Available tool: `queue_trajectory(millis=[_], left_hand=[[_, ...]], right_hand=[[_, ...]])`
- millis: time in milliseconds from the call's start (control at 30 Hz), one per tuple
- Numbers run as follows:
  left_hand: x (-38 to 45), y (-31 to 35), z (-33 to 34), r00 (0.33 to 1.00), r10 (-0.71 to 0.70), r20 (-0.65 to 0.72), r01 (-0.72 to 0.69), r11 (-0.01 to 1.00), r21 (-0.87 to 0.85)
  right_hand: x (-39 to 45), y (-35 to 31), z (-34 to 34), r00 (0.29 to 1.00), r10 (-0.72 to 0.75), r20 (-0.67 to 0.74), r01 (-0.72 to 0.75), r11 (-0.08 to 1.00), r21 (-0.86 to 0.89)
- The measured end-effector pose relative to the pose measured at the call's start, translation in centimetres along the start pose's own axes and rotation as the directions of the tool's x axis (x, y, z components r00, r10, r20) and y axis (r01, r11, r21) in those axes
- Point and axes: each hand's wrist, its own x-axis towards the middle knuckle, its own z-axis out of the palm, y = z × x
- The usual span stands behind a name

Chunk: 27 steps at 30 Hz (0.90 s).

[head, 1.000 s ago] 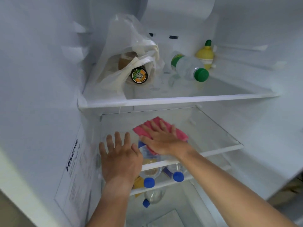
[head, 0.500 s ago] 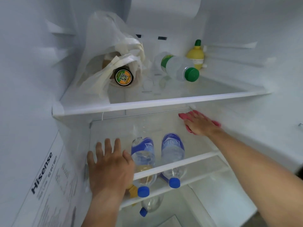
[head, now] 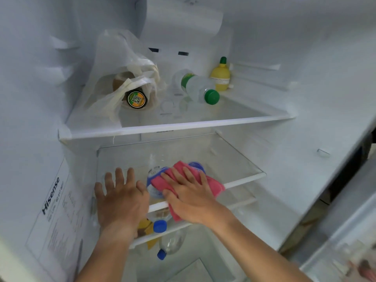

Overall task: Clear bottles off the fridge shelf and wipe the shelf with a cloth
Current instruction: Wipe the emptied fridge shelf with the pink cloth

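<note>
Pink cloth [head: 211, 185] flat on clear glass shelf [head: 234, 167], near front edge

Pretty bright, cool even light inside, soft shadows; wide-angle bends the edges, bottom-right corner's smeared with blur.

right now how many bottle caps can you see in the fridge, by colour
green caps: 2, on the lying bottle and the lemon-shaped bottle
blue caps: 2, one below the glass shelf, one lower down
total: 4

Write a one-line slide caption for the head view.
Right hand presses a pink cloth on the glass shelf; left hand braces beside it.
</note>
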Motion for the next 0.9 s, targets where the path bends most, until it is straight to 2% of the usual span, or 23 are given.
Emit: queue_trajectory(millis=[133,200,300,367,433,500,567,667,767,833,900], left_hand=[[0.1,0.1,0.0,1.000,-0.001,-0.013,0.001,1.000,0.010],[0.1,0.0,0.1,1.000,0.007,-0.002,-0.007,1.000,0.003],[0.3,-0.1,0.3,1.000,0.012,-0.016,-0.012,1.000,0.001],[0.4,-0.1,0.5,1.000,0.011,-0.021,-0.011,1.000,0.001],[0.4,-0.1,0.7,0.999,0.015,-0.029,-0.014,1.000,0.019],[0.5,-0.2,0.8,0.999,0.006,-0.044,-0.004,0.998,0.062],[0.6,-0.1,0.8,0.999,0.006,-0.049,-0.002,0.996,0.094],[0.7,-0.1,0.9,0.999,0.009,-0.048,-0.005,0.996,0.084],[0.9,-0.2,1.0,0.999,0.005,-0.039,-0.002,0.997,0.073],[0.9,-0.3,1.1,0.999,0.007,-0.045,-0.004,0.997,0.076],[0.8,-0.4,1.1,0.999,0.010,-0.042,-0.006,0.996,0.090]], right_hand=[[1.9,2.0,-0.8,0.998,-0.048,0.034,0.048,0.999,-0.002],[3.5,4.5,-1.7,0.997,-0.012,0.081,0.015,0.999,-0.045],[7.0,9.9,-3.6,0.972,0.235,0.017,-0.232,0.965,-0.123],[9.2,12.4,-4.9,0.885,0.464,-0.023,-0.464,0.881,-0.090],[11.3,12.9,-5.2,0.813,0.581,-0.012,-0.582,0.813,-0.029],[13.5,11.5,-4.9,0.815,0.580,-0.005,-0.580,0.814,-0.024],[15.2,9.7,-4.6,0.858,0.513,0.027,-0.512,0.858,-0.042],[16.6,7.9,-4.0,0.953,0.294,0.080,-0.289,0.955,-0.068],[16.2,9.1,-4.4,0.989,0.113,0.093,-0.103,0.989,-0.102],[16.0,11.5,-5.1,0.983,0.172,0.068,-0.161,0.977,-0.137],[15.9,13.6,-6.0,0.924,0.382,0.033,-0.376,0.919,-0.118]])
